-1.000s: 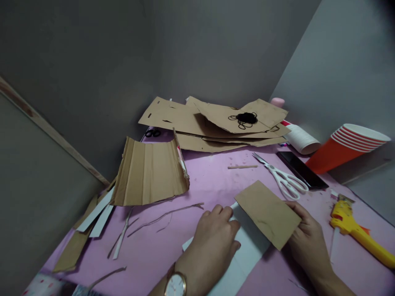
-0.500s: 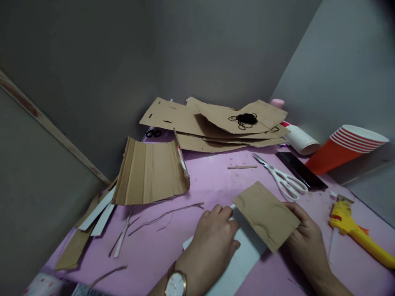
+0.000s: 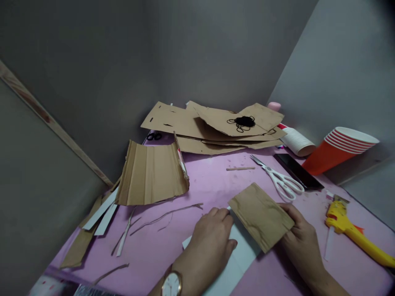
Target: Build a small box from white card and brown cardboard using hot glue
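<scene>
My right hand (image 3: pixel 299 236) holds a small brown cardboard piece (image 3: pixel 261 216) by its right edge, thumb on top and the other fingers hidden beneath. The piece is tilted above a white sheet of paper (image 3: pixel 236 263), partly covering it. On that sheet lies my left hand (image 3: pixel 212 232), palm down, with the thumb apart from lightly bent fingers and a watch at the wrist. Beyond the cardboard piece, white-handled scissors (image 3: pixel 280 181) lie with their blades spread a little. A yellow glue gun (image 3: pixel 348 226) rests to the right of my right hand.
A curved corrugated cardboard piece (image 3: pixel 152 174) stands at left, near white strips (image 3: pixel 103 213) and thin twigs (image 3: pixel 166 216). Stacked cardboard sheets (image 3: pixel 185 123) at the back bear black string (image 3: pixel 245 121). Orange paper cups (image 3: pixel 327 154) and a black phone (image 3: pixel 298 172) are at right.
The view has shifted slightly. Both hands keep their places, with the cardboard piece still in the right hand and tilted a little differently.
</scene>
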`<state>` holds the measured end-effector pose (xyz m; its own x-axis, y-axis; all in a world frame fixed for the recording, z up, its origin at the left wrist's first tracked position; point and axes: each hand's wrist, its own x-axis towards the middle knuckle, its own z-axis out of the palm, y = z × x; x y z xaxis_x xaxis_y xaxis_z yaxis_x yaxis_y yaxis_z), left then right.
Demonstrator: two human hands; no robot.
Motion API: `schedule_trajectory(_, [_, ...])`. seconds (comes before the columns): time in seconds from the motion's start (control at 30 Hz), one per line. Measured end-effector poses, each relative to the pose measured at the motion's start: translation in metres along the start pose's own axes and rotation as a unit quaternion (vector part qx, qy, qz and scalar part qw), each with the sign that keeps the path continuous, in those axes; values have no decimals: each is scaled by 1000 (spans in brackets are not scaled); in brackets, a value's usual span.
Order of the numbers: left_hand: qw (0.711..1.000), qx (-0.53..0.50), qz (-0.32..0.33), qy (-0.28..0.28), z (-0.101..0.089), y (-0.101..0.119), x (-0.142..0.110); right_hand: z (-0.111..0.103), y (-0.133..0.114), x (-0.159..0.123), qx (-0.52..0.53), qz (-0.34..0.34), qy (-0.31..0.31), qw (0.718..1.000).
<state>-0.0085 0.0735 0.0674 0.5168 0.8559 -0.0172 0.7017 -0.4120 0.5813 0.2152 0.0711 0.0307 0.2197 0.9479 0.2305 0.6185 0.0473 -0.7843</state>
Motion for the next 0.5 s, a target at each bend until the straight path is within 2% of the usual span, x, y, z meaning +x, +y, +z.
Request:
schedule_trajectory(0.13, [996,-75,-37,29,-1,-3,-1,1,-2,0,-6,-15,-3,1000])
schedule_trajectory(0.33, [986,-114,-64,106,0,-2,2,1,-4,-2,-19,-36,-14,999])
schedule_trajectory(0.43, [969,-203,-67,123,-1,-1,7,1,-6,-2,-18,-40,-15,999])
schedule_trajectory(0.5, [946,-280,-75,146,-4,0,12,1,-8,-1,-19,-40,-10,999])
